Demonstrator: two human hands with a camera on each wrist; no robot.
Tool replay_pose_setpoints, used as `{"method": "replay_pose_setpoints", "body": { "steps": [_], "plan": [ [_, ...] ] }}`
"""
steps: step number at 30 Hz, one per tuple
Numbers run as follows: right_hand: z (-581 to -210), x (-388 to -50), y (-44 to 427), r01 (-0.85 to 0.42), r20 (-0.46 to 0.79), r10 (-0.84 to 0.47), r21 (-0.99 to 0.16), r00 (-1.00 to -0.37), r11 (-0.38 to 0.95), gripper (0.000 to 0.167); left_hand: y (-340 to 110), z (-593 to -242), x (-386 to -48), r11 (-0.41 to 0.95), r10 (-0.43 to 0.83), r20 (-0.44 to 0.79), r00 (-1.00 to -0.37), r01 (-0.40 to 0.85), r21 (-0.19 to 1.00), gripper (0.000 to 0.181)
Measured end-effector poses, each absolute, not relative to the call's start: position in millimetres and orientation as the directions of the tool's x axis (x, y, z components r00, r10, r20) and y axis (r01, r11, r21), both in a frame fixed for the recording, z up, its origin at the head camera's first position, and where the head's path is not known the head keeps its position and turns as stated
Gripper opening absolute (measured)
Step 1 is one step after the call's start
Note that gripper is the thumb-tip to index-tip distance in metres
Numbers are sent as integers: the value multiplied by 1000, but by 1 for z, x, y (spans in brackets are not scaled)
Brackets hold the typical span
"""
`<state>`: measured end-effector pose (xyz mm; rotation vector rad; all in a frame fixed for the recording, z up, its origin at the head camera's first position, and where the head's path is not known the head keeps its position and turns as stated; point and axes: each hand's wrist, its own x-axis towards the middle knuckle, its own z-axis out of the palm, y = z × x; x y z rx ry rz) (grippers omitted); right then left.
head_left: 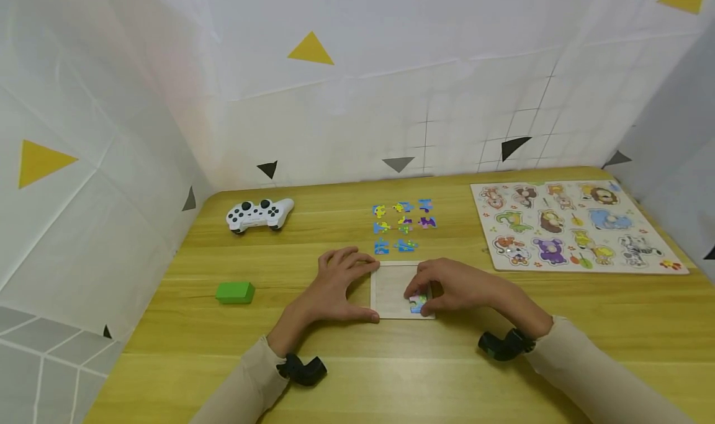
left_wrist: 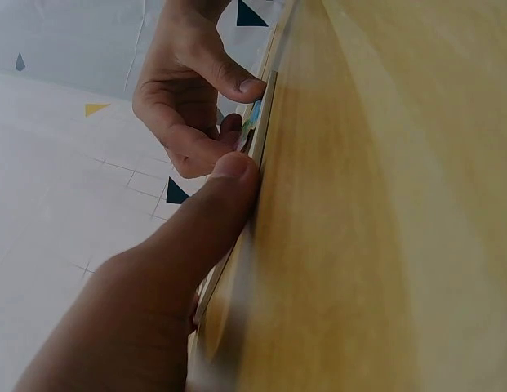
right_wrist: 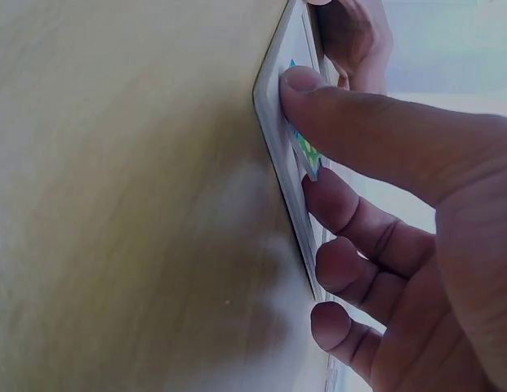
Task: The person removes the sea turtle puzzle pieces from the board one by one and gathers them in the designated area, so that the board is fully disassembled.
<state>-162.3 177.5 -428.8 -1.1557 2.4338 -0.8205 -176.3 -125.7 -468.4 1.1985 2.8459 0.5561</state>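
Note:
A square, pale wooden puzzle tray (head_left: 391, 287) with a raised rim lies flat on the table. My right hand (head_left: 455, 284) pinches a colourful jigsaw piece (head_left: 417, 304) between thumb and fingers at the tray's lower right corner. In the right wrist view the piece (right_wrist: 309, 151) looks tilted, and the fingers hide part of it. My left hand (head_left: 335, 287) is spread at the tray's left side, its thumb (left_wrist: 235, 167) touching the near left corner and its index finger near the far left corner. Beyond the tray, several loose jigsaw pieces (head_left: 382, 228) lie in rough rows.
A white game controller (head_left: 259, 215) lies at the back left, and a green block (head_left: 234, 292) is nearer on the left. An animal puzzle board (head_left: 570, 225) lies at the back right. White sheeting (head_left: 357, 120) stands behind the wooden table (head_left: 357, 380).

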Motion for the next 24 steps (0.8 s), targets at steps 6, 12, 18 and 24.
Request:
{"method": "replay_pose_setpoints", "body": {
  "steps": [6, 12, 18, 24],
  "plan": [
    [-427, -161, 178, -599, -49, -785, -616, -618, 511, 34, -125, -468, -176, 645, 693, 132, -708, 692, 324, 96],
    [-425, -160, 178, -584, -71, -785, -627, -615, 515, 36, -126, -468, -176, 649, 688, 130, -714, 686, 328, 96],
    [-425, -162, 178, -585, -57, -799, -650, -599, 485, 34, -126, -469, -177, 646, 690, 140, -710, 692, 324, 97],
    [-429, -165, 182, -569, -40, -774, -655, -631, 498, 34, -126, -470, -176, 643, 691, 135, -710, 688, 337, 96]
  ]
}}
